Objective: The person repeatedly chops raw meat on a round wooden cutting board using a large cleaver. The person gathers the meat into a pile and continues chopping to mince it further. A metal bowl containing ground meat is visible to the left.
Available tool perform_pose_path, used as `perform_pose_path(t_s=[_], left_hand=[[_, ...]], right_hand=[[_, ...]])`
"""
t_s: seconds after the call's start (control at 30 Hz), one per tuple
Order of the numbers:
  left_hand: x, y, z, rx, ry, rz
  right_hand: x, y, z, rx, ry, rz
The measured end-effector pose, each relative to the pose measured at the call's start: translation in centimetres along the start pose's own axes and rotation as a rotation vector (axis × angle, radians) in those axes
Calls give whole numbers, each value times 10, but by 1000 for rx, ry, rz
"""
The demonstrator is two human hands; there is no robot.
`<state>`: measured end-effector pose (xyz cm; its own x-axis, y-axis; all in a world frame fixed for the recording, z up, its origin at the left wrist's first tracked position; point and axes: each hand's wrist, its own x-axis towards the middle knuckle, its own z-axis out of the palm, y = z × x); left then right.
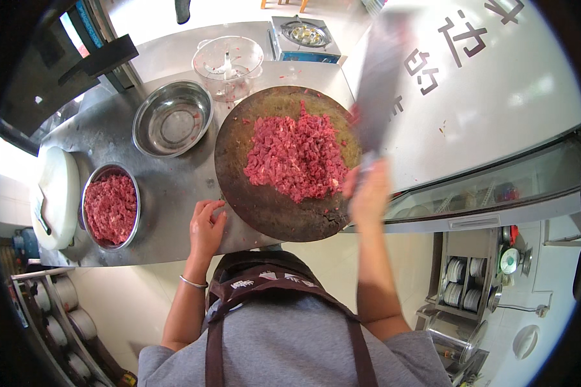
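Note:
My right hand grips the handle of a broad-bladed cleaver. The blade is raised over the right side of a round wooden chopping block and is blurred. On the block lies a flattened heap of chopped red raw meat, with small bits scattered around it. My left hand holds nothing and rests by the steel table's front edge, just left of the block, its fingers loosely bent. A steel bowl of minced meat stands farther left.
A bare steel basin and a clear food-processor bowl with a blade stand behind the block. A white cutting board with a knife lies far left. Right is a white-topped refrigerated counter; beyond the table sits a gas stove.

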<state>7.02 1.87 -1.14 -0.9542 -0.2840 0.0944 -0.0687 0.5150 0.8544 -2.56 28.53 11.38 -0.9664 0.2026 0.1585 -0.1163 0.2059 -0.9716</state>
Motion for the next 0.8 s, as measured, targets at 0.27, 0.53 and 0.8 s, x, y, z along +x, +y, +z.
perform_pose_path(t_s=[0.27, 0.53, 0.8], left_hand=[[-4, -6, 1, -41, 62, 9], [-3, -8, 1, 14, 18, 9], [-12, -11, 5, 19, 8, -13]], right_hand=[[-3, -7, -20, -120, -255, 358], [-2, 73, -11, -366, -106, 227], [0, -31, -35, -167, -65, 270]])
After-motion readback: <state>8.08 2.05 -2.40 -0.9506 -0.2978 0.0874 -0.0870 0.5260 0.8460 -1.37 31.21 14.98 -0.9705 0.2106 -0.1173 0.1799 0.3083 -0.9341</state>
